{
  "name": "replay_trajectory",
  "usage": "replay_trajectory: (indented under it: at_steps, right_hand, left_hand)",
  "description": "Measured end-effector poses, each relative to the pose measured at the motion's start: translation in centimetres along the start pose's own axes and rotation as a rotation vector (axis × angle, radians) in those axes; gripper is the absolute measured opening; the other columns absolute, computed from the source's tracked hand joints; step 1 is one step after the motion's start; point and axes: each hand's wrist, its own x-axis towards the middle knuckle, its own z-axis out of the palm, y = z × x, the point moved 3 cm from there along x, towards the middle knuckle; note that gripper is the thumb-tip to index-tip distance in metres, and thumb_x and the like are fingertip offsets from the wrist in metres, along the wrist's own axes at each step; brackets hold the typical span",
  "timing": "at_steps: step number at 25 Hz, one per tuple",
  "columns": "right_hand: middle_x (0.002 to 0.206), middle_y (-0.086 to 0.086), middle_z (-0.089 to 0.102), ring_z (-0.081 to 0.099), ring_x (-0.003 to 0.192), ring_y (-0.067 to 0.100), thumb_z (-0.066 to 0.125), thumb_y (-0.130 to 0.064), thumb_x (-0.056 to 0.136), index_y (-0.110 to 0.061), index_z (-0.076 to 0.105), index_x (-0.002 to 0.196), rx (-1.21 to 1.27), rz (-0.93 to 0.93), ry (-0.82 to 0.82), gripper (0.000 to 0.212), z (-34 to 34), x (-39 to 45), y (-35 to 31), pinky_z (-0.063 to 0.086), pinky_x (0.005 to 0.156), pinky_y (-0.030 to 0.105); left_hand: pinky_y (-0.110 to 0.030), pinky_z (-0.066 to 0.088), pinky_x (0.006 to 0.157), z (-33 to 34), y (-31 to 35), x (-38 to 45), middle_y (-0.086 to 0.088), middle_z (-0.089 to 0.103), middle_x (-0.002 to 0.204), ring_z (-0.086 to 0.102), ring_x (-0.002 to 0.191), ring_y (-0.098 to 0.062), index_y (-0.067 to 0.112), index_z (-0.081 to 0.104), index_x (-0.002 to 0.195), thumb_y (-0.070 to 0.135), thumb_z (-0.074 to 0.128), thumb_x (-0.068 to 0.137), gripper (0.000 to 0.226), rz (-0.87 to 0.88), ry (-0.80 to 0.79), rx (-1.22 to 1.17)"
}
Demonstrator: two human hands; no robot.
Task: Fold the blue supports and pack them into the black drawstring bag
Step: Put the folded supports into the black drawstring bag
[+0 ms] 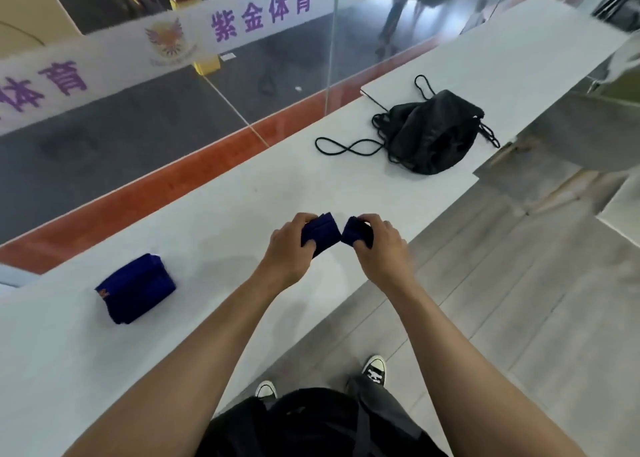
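Note:
A dark blue support (327, 235) is bent in the middle and held over the white counter (214, 228), near its front edge. My left hand (289, 249) grips its left half and my right hand (379, 249) grips its right half. A second blue support (136, 288), folded into a block with a small orange mark, lies on the counter to the left. The black drawstring bag (433, 133) lies crumpled at the far right of the counter, its cords (346, 147) looped toward the left.
A glass wall (242, 86) with a white lettered band runs along the counter's far side. A raised white slab (512, 62) sits behind the bag. Grey floor (519, 301) and my shoes lie to the right of the counter's edge.

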Motion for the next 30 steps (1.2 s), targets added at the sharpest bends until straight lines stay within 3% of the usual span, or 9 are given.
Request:
replay_trajectory:
  at_steps: [3,7,12,18,25,30]
  right_hand:
    - [0.110,-0.002,0.060,0.055,0.098,0.023,0.054,-0.020,0.086,-0.030,0.053,0.131,0.015,-0.007,0.025,0.047,-5.2,2.0,4.6,0.046,0.086,0.036]
    - [0.110,0.000,0.064,0.058,0.098,0.023,0.057,-0.017,0.085,-0.028,0.055,0.130,0.052,0.013,0.063,0.046,-11.4,4.9,11.1,0.049,0.092,0.044]
    - [0.116,-0.004,0.064,0.059,0.106,0.021,0.062,-0.019,0.086,-0.027,0.057,0.128,0.124,0.062,0.078,0.043,-15.5,8.2,17.4,0.048,0.096,0.047]
    - [0.120,-0.005,0.064,0.057,0.109,0.020,0.060,-0.022,0.087,-0.025,0.057,0.130,0.067,0.074,0.040,0.044,-17.9,14.2,22.4,0.046,0.100,0.046]
    - [0.121,-0.004,0.062,0.055,0.106,0.019,0.057,-0.021,0.087,-0.026,0.057,0.131,-0.092,0.049,-0.057,0.044,-20.9,25.5,25.7,0.045,0.099,0.042]
    - [0.115,0.005,0.057,0.051,0.103,0.027,0.051,-0.018,0.091,-0.033,0.049,0.136,-0.241,-0.028,-0.139,0.047,-22.0,32.9,26.1,0.038,0.090,0.041]
  left_hand:
    - [-0.045,0.054,0.092,4.2,5.3,1.5,0.002,0.065,0.119,0.059,0.108,-0.023,0.030,0.051,0.130,0.014,0.050,0.091,0.042,0.019,0.012,-0.047]
    - [-0.042,0.054,0.092,9.6,11.3,3.6,0.003,0.066,0.115,0.060,0.106,-0.020,0.027,0.052,0.132,0.009,0.051,0.094,0.042,0.024,0.062,-0.067]
    - [-0.044,0.052,0.092,15.0,16.5,6.6,0.008,0.067,0.109,0.060,0.105,-0.021,0.033,0.054,0.128,0.011,0.050,0.091,0.044,0.014,0.033,-0.056]
    - [-0.047,0.052,0.094,19.8,19.6,13.1,0.009,0.066,0.111,0.057,0.110,-0.024,0.044,0.049,0.124,0.024,0.046,0.083,0.045,-0.027,-0.015,-0.043]
    - [-0.045,0.049,0.098,24.5,21.7,25.0,-0.003,0.059,0.117,0.055,0.109,-0.022,0.027,0.048,0.136,0.011,0.046,0.093,0.046,-0.005,-0.033,-0.012]
    - [-0.041,0.042,0.105,26.6,23.0,31.8,-0.010,0.053,0.125,0.051,0.116,-0.028,0.019,0.038,0.150,0.015,0.045,0.100,0.050,-0.008,-0.075,0.119]
